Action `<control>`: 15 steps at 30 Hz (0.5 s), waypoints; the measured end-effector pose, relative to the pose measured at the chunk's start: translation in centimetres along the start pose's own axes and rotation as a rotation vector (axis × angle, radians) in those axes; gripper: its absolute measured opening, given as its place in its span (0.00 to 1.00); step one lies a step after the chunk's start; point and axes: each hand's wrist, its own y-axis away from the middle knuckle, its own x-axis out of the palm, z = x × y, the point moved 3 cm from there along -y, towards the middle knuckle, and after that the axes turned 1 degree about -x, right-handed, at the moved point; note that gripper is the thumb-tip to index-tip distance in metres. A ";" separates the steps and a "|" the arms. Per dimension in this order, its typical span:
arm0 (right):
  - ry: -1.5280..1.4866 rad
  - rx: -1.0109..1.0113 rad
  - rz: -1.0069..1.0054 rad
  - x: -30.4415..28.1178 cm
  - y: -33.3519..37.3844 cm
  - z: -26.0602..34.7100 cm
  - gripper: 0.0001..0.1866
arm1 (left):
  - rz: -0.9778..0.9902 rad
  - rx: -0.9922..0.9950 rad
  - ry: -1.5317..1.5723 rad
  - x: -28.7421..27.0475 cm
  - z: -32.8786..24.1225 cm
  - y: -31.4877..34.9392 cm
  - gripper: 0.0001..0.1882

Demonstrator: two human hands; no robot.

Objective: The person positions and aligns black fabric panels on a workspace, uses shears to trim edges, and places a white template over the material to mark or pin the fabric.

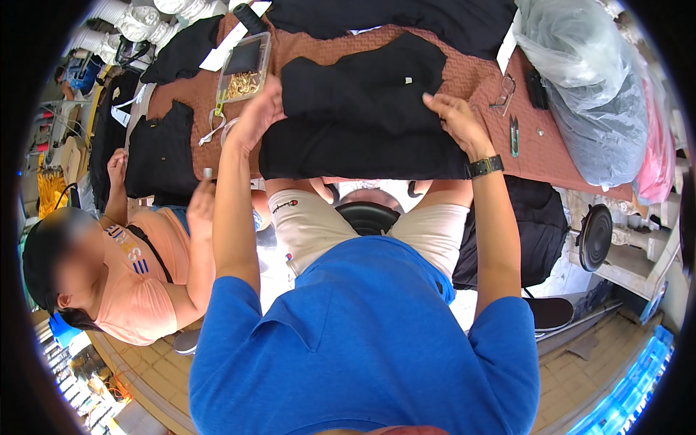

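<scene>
A black garment (pixel 355 94) is spread on the brown-covered table in front of me, and its lower part reaches past the near edge. A small pale tag sits on its upper right. My left hand (pixel 262 112) is closed at the garment's left side. Across from it, my right hand (pixel 455 119) pinches the cloth at the right side, with a dark watch on the wrist. A fold runs through the fabric between both hands. Next to my left hand stands a clear plastic box (pixel 245 69) of small gold-coloured metal pieces.
Eyeglasses (pixel 505 94) and green-handled thread snips (pixel 515 138) lie on the right of the brown cloth (pixel 551 156). Beyond them bulges a clear plastic bag (pixel 594 94). A co-worker (pixel 145 283) sits at the left beside another black garment (pixel 159 152). A black thread spool (pixel 250 18) is at the back.
</scene>
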 end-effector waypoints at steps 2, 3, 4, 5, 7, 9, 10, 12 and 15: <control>-0.098 -0.002 0.004 0.6 0.7 0.4 0.18 | -0.056 -0.132 -0.641 -0.8 1.6 0.6 0.24; -0.206 -0.029 0.006 1.3 1.1 0.8 0.15 | -0.061 -0.121 -0.600 -0.8 2.1 0.7 0.21; -0.313 -0.055 0.008 1.6 1.2 1.1 0.12 | -0.141 -0.042 -0.469 -1.2 1.9 0.8 0.19; -0.435 -0.076 0.069 1.3 0.8 1.1 0.14 | -0.215 0.033 -0.337 -1.3 1.6 0.7 0.17; -0.613 -0.107 0.046 0.6 0.4 0.7 0.16 | -0.223 0.162 -0.070 -1.8 0.9 0.9 0.12; -0.791 -0.115 0.103 0.7 0.7 1.5 0.18 | -0.212 0.297 0.047 -1.6 -0.3 1.8 0.11; -0.881 -0.105 0.171 0.7 1.2 1.9 0.19 | -0.207 0.364 0.105 -1.4 -1.0 2.4 0.10; -0.995 -0.099 0.275 0.8 2.1 3.2 0.20 | -0.221 0.422 0.216 -0.3 -2.6 3.4 0.11; -1.051 -0.144 0.386 0.8 3.1 4.7 0.21 | -0.179 0.501 0.336 -0.3 -3.2 5.0 0.19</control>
